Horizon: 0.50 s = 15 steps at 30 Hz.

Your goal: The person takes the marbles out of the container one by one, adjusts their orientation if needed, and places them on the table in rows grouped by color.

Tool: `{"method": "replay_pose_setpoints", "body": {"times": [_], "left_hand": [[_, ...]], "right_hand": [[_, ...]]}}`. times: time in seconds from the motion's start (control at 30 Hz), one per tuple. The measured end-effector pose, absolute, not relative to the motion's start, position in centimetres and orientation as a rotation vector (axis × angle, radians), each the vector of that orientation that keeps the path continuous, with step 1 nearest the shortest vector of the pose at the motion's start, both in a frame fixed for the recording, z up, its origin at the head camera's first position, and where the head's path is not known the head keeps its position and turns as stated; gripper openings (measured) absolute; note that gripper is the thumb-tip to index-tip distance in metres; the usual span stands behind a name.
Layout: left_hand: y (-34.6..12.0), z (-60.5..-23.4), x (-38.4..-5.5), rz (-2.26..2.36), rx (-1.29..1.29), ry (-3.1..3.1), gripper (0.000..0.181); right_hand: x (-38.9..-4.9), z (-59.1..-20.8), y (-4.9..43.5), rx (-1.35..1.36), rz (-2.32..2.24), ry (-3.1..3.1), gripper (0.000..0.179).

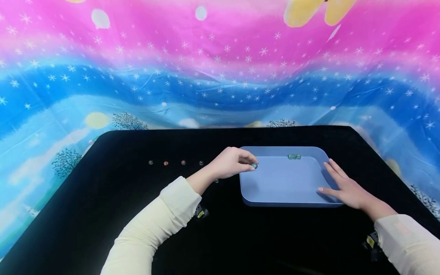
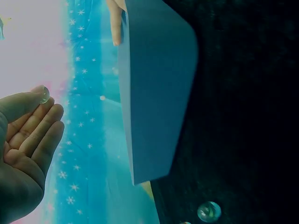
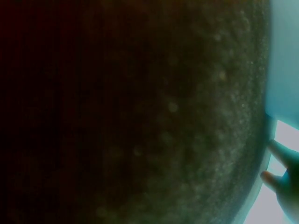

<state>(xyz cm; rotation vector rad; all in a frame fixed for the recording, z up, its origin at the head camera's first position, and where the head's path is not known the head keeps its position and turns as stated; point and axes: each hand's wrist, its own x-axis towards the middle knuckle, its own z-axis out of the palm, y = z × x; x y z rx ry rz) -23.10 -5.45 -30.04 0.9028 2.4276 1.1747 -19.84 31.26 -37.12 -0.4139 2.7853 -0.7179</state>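
My left hand point(image 1: 231, 163) is above the left rim of a blue-grey rectangular tray point(image 1: 282, 191). Thumb and fingertips pinch a clear glass marble point(image 1: 254, 166), which shows again in the left wrist view as a glass marble point(image 2: 45, 95) above the level of the rim. At the tray's right side my right hand point(image 1: 347, 189) rests with straight, spread fingers on the rim, thumb reaching inward. Several greenish marbles point(image 1: 294, 156) lie together inside the tray near its far wall. The right wrist view is mostly dark, with fingers point(image 3: 280, 179) at its edge.
On the black cloth point(image 1: 103, 214) left of the tray, marbles lie in a spaced row, among them a reddish marble point(image 1: 166, 163). Another marble point(image 1: 216, 181) is partly behind my left wrist. A pink and blue patterned curtain point(image 1: 220, 76) hangs behind the table.
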Motion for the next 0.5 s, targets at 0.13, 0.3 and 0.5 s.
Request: {"method": "replay_pose_setpoints", "body": {"times": [0.13, 0.3, 0.5], "left_hand": [[-6.4, -30.2, -22.7, 1.186, 0.886, 2.432, 0.018], [-7.5, -30.5, -22.4, 1.2, 0.857, 2.443, 0.019], [-9.1, -31.3, -22.2, 1.195, 0.81, 2.483, 0.02]], "right_hand": [[-19.9, -37.1, 31.2, -0.417, -0.724, 2.781, 0.088], [-19.9, -37.2, 31.3, -0.416, -0.724, 2.767, 0.088], [-20.0, -37.2, 31.4, -0.422, -0.712, 2.767, 0.088]]}}
